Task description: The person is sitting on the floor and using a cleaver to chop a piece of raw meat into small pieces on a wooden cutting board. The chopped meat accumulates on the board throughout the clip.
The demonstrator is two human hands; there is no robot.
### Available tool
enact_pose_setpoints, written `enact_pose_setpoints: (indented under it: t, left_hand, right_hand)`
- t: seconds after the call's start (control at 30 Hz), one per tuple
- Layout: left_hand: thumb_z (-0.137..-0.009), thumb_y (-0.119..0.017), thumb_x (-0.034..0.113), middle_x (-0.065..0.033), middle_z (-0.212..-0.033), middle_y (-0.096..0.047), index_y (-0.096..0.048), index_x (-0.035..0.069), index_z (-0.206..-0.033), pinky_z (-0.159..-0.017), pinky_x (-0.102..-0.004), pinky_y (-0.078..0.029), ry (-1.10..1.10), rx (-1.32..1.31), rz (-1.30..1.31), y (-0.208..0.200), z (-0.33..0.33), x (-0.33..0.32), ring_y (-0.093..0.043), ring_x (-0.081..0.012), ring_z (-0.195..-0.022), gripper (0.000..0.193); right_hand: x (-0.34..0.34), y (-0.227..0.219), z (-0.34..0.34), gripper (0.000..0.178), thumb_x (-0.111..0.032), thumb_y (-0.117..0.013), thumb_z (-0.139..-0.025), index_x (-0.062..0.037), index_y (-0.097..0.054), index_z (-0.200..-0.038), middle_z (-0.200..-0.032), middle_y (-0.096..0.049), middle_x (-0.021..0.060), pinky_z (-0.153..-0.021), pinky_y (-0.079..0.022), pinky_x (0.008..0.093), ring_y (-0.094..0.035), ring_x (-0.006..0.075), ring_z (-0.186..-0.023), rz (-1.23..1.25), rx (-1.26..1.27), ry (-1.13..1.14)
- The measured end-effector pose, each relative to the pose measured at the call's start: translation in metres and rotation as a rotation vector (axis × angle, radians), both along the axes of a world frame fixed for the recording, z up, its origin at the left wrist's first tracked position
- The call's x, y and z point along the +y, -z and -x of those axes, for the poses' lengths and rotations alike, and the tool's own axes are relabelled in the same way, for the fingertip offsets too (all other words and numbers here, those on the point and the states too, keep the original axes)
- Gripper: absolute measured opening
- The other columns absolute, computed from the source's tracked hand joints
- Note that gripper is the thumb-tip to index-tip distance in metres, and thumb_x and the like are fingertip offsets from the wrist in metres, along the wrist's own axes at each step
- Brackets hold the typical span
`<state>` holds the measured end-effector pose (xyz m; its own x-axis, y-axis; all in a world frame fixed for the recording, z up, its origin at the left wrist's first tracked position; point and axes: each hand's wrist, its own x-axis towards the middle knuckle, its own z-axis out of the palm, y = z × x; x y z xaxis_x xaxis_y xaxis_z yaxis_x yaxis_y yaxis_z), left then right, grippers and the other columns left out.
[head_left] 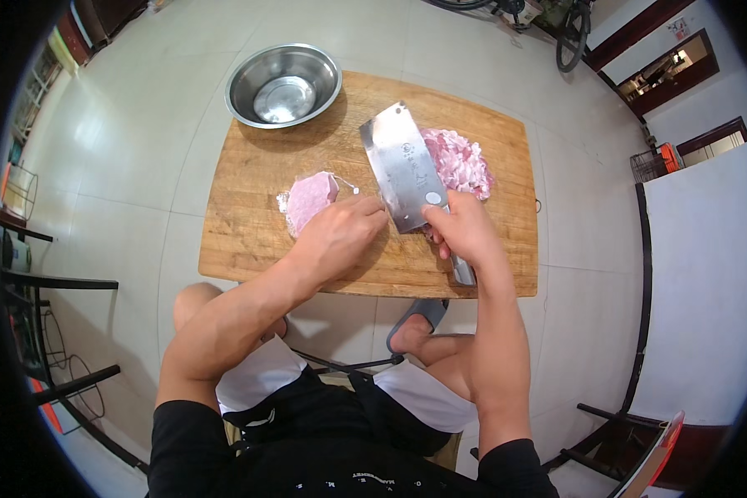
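My right hand (465,236) is closed round the handle of a broad metal cleaver (402,162). The blade lies tilted across the middle of a wooden cutting board (245,241), beside a pile of sliced pink raw meat (465,162) that it partly covers. Just left of the blade's lower corner is my left hand (340,236), its fingers curled and pressed together. Whatever may be between those fingertips is hidden. Past that hand lies a larger piece of pale pink meat (311,197) with whitish fat at its rim.
A steel bowl (324,90) stands at the board's far left corner, with no food visible inside. Tiled floor (149,108) surrounds the board. Dark chair or stool legs (66,282) stick in from the left. A bicycle wheel (573,37) shows at the far right.
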<state>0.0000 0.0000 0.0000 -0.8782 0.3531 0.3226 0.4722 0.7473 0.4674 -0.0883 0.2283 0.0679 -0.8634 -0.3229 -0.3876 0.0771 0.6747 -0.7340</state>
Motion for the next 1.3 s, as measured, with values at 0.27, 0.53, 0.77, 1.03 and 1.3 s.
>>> enact_pose_setpoints:
  t: [0.27,0.53,0.77,1.03,1.3]
  left_hand:
    - [-0.097,-0.07,0.009,-0.0129,-0.115,-0.075,-0.075,0.002,-0.111,-0.093,-0.0452,-0.061,-0.004,-0.049,-0.047,-0.004,0.0,-0.007,-0.073,-0.0364,-0.107,0.017]
    - [-0.097,-0.069,0.008,-0.0135,-0.114,-0.075,-0.076,0.003,-0.113,-0.094,-0.0465,-0.061,-0.044,0.017,-0.044,0.001,-0.005,-0.007,-0.074,-0.0361,-0.109,0.018]
    - [-0.096,-0.071,0.008,-0.0139,-0.111,-0.076,-0.075,0.003,-0.111,-0.091,-0.0473,-0.061,-0.063,0.067,-0.036,0.004,-0.002,-0.005,-0.075,-0.0369,-0.105,0.016]
    - [-0.096,-0.072,0.008,-0.014,-0.106,-0.075,-0.074,0.004,-0.107,-0.088,-0.0476,-0.061,-0.061,0.043,-0.055,0.003,-0.002,-0.006,-0.074,-0.0371,-0.102,0.012]
    - [-0.095,-0.074,0.008,-0.0144,-0.101,-0.072,-0.073,0.004,-0.106,-0.088,-0.048,-0.06,-0.06,0.049,-0.075,0.001,0.0,-0.005,-0.073,-0.0379,-0.101,0.011]
  right_hand:
    - [-0.003,-0.009,-0.003,0.031,-0.022,-0.069,-0.102,0.0066,-0.072,-0.091,-0.069,-0.072,0.0186,-0.058,-0.058,0.0458,-0.071,0.0316,-0.054,-0.007,0.066,0.098]
    - [0.009,-0.041,-0.063,0.029,-0.027,-0.072,-0.103,0.0008,-0.074,-0.095,-0.08,-0.072,0.0295,-0.073,-0.055,0.0613,-0.072,0.0527,-0.079,-0.272,0.437,-0.103]
    - [0.016,-0.042,-0.092,0.029,-0.025,-0.072,-0.102,0.0003,-0.072,-0.09,-0.078,-0.072,0.0252,-0.069,-0.054,0.0589,-0.071,0.05,-0.076,-0.367,0.461,-0.173]
    - [0.02,-0.055,-0.095,0.03,-0.022,-0.062,-0.106,0.0002,-0.07,-0.088,-0.082,-0.074,0.0276,-0.075,-0.058,0.0613,-0.073,0.0512,-0.079,-0.377,0.35,-0.241]
    - [0.001,-0.052,-0.087,0.031,-0.021,-0.057,-0.107,0.0013,-0.07,-0.089,-0.088,-0.075,0.0293,-0.079,-0.058,0.0619,-0.074,0.0514,-0.082,-0.445,0.364,-0.309]
